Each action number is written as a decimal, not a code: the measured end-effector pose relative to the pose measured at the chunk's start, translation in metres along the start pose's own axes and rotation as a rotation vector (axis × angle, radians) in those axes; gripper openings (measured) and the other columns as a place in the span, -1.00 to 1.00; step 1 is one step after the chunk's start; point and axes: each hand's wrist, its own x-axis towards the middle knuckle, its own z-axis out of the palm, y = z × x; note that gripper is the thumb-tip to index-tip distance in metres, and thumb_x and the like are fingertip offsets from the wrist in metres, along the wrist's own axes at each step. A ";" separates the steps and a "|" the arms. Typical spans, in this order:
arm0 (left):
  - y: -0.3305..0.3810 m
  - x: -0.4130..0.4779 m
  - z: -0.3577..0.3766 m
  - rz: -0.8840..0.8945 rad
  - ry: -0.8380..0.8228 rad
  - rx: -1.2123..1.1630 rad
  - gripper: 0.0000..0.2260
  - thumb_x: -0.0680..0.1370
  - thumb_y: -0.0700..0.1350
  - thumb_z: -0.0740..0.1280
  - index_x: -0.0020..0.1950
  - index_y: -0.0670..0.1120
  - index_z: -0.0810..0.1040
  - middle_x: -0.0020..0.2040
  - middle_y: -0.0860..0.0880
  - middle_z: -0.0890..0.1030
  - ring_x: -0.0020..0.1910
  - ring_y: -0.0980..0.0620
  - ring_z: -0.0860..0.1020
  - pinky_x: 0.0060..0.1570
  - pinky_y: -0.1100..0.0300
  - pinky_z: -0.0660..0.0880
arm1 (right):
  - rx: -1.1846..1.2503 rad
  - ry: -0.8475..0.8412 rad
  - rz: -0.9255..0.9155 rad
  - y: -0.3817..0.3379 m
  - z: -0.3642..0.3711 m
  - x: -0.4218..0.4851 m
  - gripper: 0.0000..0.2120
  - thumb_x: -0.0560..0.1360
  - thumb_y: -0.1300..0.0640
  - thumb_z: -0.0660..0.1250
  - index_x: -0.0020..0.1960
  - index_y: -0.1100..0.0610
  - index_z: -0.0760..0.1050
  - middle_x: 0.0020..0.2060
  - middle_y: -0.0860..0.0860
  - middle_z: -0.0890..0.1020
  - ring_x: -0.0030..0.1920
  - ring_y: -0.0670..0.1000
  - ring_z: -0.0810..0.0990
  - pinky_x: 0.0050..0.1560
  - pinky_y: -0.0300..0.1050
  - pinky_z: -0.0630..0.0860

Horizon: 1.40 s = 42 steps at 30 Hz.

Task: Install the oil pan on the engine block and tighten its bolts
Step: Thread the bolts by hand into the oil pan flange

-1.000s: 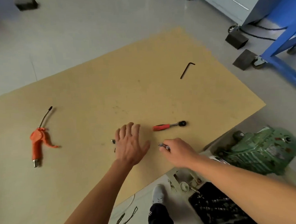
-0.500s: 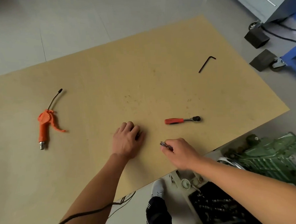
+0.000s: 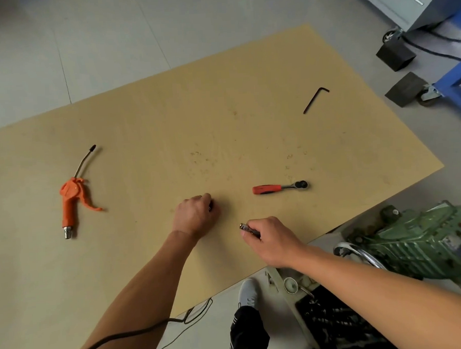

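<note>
Engine block, green and ribbed, lies on the floor at lower right, just off the near right edge of the plywood board and beside my right forearm. A chrome curved tube rests against its near side.

Left hand: resting on the board near its middle, knuckles up, fingers curled round a small dark part. I cannot tell whether this part is a bolt.

Right hand: low over the board just right of the left hand, and apart from it, pinching a short metal bit whose tip points left.

On the board:
- A red-handled ratchet lies beyond the right hand, head to the right.
- A black hex key lies well apart, toward the far right corner.
- An orange blow gun lies at far left, its thin nozzle pointing away from me.

A dark cable crosses my left forearm. My white shoe stands on the floor between my arms. A black case of tools lies to its right.
</note>
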 end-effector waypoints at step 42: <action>0.149 -0.014 -0.066 -0.511 -0.599 -1.254 -0.70 0.66 -0.21 0.16 -0.23 -0.11 0.56 -0.38 -0.02 0.35 -0.48 0.09 0.29 -0.54 0.27 0.20 | 0.178 0.439 0.096 -0.055 -0.096 -0.036 -0.87 0.50 0.08 0.39 -0.18 0.10 0.62 -0.48 -0.15 0.59 -0.55 -0.14 0.42 -0.54 -0.28 0.32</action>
